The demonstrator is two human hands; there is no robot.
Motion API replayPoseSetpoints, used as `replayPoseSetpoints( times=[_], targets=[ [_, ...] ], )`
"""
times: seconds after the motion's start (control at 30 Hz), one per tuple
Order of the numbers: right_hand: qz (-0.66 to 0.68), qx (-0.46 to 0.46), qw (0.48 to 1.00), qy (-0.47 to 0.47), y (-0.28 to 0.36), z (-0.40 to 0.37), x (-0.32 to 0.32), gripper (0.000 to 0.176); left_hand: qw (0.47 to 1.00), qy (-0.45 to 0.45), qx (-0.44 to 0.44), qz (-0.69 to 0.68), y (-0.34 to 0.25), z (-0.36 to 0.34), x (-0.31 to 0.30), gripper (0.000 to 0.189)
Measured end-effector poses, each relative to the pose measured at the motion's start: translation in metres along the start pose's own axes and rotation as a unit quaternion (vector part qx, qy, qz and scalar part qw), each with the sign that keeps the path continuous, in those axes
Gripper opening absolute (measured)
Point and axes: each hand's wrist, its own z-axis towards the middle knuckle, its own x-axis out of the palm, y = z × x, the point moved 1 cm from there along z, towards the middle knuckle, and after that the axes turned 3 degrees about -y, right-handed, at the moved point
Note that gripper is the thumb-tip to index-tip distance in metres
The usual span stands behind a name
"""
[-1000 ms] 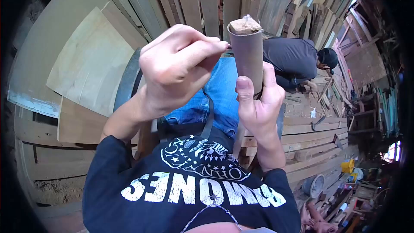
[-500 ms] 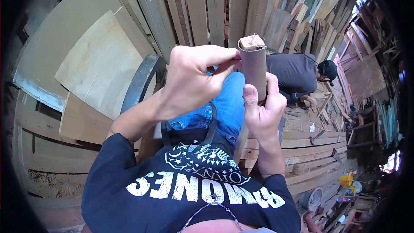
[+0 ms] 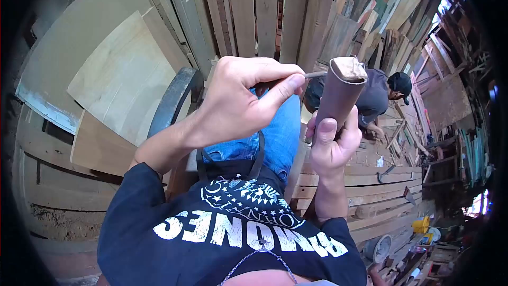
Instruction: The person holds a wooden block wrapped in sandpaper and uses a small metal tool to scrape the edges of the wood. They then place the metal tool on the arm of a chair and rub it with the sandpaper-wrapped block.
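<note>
My right hand [image 3: 334,140] grips a smooth brown tube-like piece [image 3: 338,95] with an oval cross-section, tilted with its top leaning right. A pale wooden core [image 3: 348,68] with frayed fibres shows at its upper end. My left hand [image 3: 259,92] pinches a thin greyish stick [image 3: 315,74] between thumb and fingertips. The stick points right, its tip by the side of the brown piece near the top; whether it touches cannot be made out. Both hands are held in front of my chest, above my jeans [image 3: 283,137].
A person in a dark cap [image 3: 400,86] crouches beyond my right hand. Pale plywood sheets [image 3: 124,74] and a dark curved piece [image 3: 172,100] are at left. Long planks [image 3: 267,10] stand ahead. At right lie slatted boards [image 3: 365,196], a bucket [image 3: 382,247] and scrap wood.
The brown piece has moved right and slightly down and now leans more. A gap has opened between my left fingertips and it, so the thin stick shows. The crouching person has shifted slightly.
</note>
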Motion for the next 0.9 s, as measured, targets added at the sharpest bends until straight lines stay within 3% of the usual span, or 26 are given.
replayPoseSetpoints(
  times=[0.33, 0.73, 0.9],
  targets=[
    [-0.092, -0.034, 0.995, 0.002, 0.007, 0.005, 0.002, 0.048, 0.997, -0.018, 0.046, 0.056, 0.001, 0.002, -0.003, 0.011],
    [-0.092, 0.015, 0.996, 0.015, 0.009, 0.005, 0.001, 0.046, 0.989, -0.042, 0.098, 0.101, -0.003, 0.003, -0.002, 0.013],
    [-0.056, -0.011, 0.998, -0.017, 0.006, 0.001, -0.002, 0.047, 0.986, -0.024, 0.127, 0.103, -0.009, -0.003, 0.005, 0.015]
  ],
)
